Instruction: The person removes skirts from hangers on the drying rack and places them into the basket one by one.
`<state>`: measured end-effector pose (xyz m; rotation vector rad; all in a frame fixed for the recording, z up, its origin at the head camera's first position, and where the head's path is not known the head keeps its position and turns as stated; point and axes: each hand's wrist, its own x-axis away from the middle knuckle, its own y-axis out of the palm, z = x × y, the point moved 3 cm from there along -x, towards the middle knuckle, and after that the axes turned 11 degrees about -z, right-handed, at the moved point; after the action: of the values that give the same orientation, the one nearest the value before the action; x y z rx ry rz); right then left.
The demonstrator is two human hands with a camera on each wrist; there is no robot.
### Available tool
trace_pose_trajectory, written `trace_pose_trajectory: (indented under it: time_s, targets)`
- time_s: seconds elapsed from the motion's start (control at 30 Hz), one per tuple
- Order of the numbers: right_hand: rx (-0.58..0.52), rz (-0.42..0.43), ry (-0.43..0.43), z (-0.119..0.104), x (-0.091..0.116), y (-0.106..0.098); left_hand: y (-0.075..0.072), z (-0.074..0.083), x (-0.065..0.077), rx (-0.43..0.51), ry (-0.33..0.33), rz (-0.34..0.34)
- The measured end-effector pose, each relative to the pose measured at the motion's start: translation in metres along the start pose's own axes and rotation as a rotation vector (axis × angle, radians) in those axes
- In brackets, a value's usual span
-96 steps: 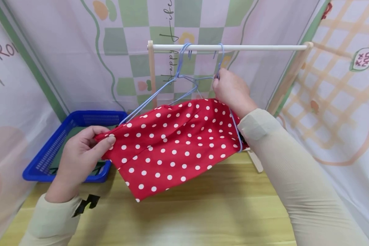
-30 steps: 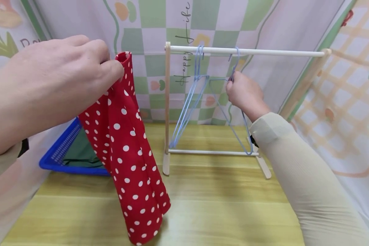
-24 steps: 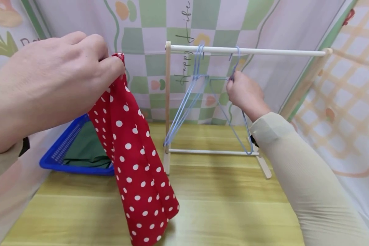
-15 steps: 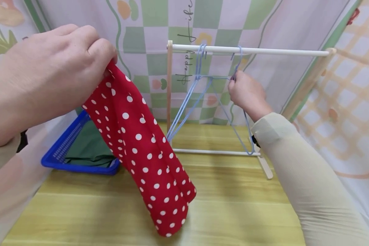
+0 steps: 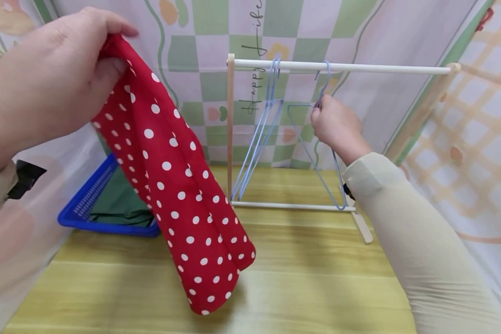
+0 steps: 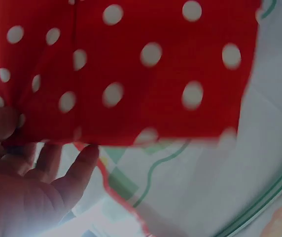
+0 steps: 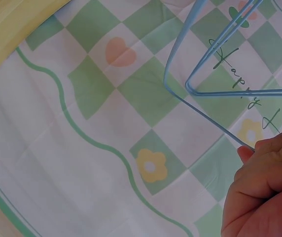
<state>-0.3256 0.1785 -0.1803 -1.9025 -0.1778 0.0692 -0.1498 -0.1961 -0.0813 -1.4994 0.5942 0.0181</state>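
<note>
My left hand [image 5: 52, 76] holds a red garment with white polka dots [image 5: 183, 204] by its top edge, thumb on the near side. The garment hangs slanting down to the right over the table, apart from the hangers. In the left wrist view, the thumb and fingers [image 6: 82, 165] lie along the cloth's edge [image 6: 146, 98]. My right hand [image 5: 337, 123] grips a blue wire hanger [image 5: 308, 155] just below its hook. That hook sits over the white top rod [image 5: 380, 68] of a small rack. The right wrist view shows the bare hanger wire [image 7: 207, 117] running into the hand [image 7: 269, 190].
Other blue hangers [image 5: 256, 153] hang near the rack's left wooden post [image 5: 230, 125]. At the left stands a blue basket [image 5: 104, 227] with dark green cloth [image 5: 121, 204] in it, partly behind the red garment. A patterned curtain [image 5: 213, 60] backs the wooden table [image 5: 317, 283].
The red garment was spread in front of the hangers; my left hand has carried it left and up, off them. Lately that hand rose further. The right hand keeps its grip on the hanger.
</note>
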Motion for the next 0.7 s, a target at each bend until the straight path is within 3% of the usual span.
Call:
trace_pose_trajectory:
  time_s: [0.17,0.33,0.7]
  targets:
    - [-0.011,0.002,-0.019,-0.001,-0.001,0.001,0.003,-0.016,0.0,0.031,-0.056,0.092]
    - [0.005,0.001,-0.016,0.001,-0.001,0.0,0.013,-0.026,0.0,0.073,-0.129,0.119]
    - [0.01,0.014,-0.015,0.001,-0.001,0.001,0.008,-0.004,0.008,0.039,-0.163,0.062]
